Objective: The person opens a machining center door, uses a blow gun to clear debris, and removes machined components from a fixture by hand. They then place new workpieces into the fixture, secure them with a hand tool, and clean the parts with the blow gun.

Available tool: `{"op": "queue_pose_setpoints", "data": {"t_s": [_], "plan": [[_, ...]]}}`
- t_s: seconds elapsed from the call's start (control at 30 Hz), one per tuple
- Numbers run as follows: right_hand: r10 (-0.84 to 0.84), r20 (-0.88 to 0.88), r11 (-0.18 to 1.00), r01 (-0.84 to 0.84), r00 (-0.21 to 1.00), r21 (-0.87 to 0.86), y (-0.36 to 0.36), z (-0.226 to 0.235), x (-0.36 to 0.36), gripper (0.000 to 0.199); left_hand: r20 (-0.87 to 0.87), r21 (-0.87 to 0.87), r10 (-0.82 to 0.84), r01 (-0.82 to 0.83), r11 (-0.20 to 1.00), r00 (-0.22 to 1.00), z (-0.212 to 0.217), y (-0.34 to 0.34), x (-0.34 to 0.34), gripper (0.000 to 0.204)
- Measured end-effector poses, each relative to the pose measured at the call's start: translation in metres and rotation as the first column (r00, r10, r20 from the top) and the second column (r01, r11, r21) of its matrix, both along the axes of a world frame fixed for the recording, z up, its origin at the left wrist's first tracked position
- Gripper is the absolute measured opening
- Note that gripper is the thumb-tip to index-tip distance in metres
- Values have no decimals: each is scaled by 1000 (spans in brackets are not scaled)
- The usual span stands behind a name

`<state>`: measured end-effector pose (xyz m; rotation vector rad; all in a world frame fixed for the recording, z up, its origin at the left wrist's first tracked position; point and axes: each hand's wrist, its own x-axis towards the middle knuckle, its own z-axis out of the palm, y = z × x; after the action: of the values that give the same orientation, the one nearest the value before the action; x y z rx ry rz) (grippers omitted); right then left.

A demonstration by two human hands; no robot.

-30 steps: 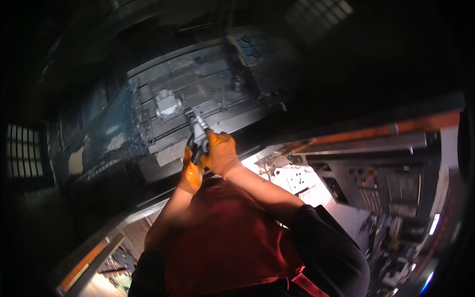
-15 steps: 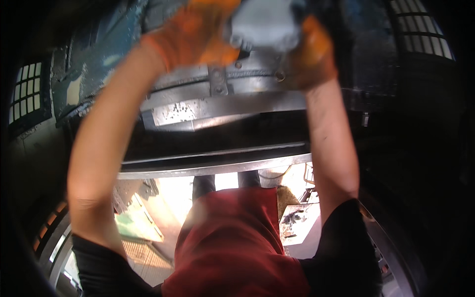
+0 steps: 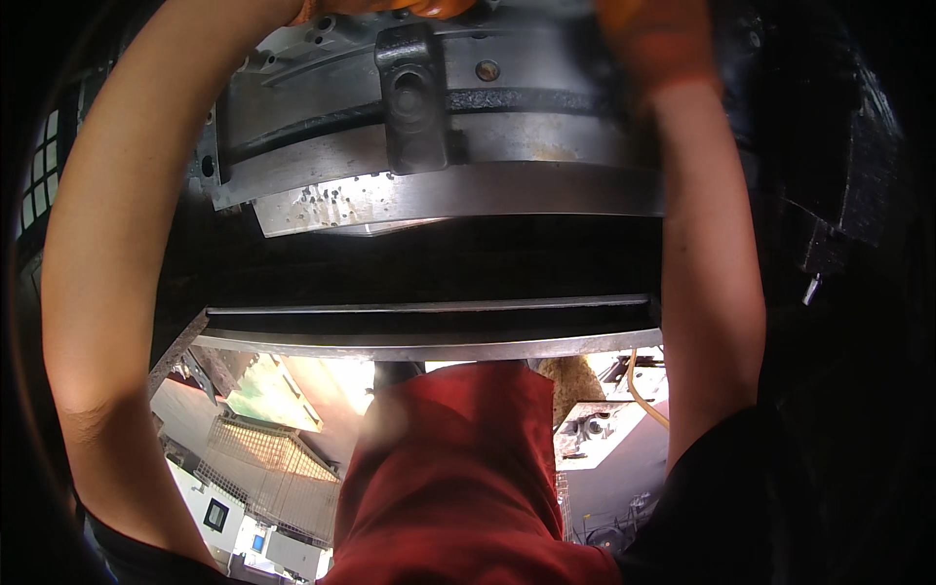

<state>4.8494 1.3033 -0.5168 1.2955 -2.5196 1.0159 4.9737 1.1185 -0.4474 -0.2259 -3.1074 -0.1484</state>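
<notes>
My left hand (image 3: 434, 8) wears an orange glove and shows only as a strip at the top edge. Its fingers are mostly cut off there. Also orange-gloved, my right hand (image 3: 658, 44) is blurred at the top right, its fingers beyond the frame. Whatever either hand holds is out of sight. Both arms reach over a machine's steel bed (image 3: 546, 132). Bolted across its front lies a dark clamp block (image 3: 409, 102), below and nearest to my left hand. A round hole (image 3: 487, 70) sits right of the block.
Dark bits lie on a bright metal ledge (image 3: 327, 203) below the bed. A metal rail (image 3: 429, 343) crosses between my body and the machine. Lower left stands a wire-mesh basket (image 3: 263, 458); a pale hose (image 3: 639, 390) hangs at the right.
Both hands have moved up and farther apart, partly out of frame. The grey metal part that was between them is no longer visible. The bed and clamp block appear larger.
</notes>
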Motion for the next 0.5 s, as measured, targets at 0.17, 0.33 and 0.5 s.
{"op": "queue_pose_setpoints", "data": {"t_s": [0.17, 0.33, 0.5], "plan": [[-52, -49, 990, 58, 997, 131, -7, 2, 7, 30, 106, -168, 102, -84, 982, 989, 15, 23, 5, 88], [-58, -225, 993, 79, 973, 84, -9, -5, 7, 27, 113, -187, 96, -74, 980, 989, 11, 15, 2, 88], [-53, -228, 995, 72, 972, 76, -5, -4, 12, 25, 113, -136, 66, -50, 989, 991, 13, 15, 6, 88]]}}
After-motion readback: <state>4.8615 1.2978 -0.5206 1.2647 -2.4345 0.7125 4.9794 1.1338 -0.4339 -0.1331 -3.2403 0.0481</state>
